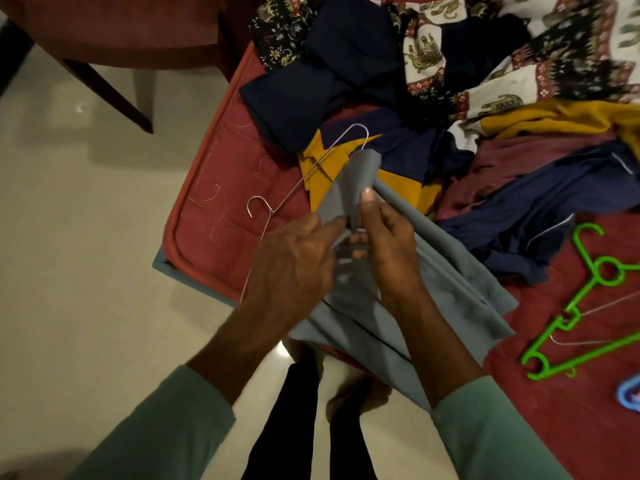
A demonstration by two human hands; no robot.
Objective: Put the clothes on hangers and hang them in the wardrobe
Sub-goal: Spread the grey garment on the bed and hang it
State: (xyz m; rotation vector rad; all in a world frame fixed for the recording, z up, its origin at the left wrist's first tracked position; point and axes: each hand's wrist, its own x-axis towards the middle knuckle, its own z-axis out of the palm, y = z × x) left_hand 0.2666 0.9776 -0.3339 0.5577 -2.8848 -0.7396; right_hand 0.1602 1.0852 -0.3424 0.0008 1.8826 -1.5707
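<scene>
Both hands, left and right, pinch grey cloth by wire hanger; heaped clothes beyond.

Two wire hangers, one green hanger, one grey garment, two hands.

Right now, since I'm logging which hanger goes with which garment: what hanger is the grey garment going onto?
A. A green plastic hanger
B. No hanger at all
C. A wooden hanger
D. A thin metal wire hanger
D: one end of the wire hanger runs into the fold of the grey garment that the left hand and right hand hold, while the green plastic hanger lies apart on the bed.
</scene>
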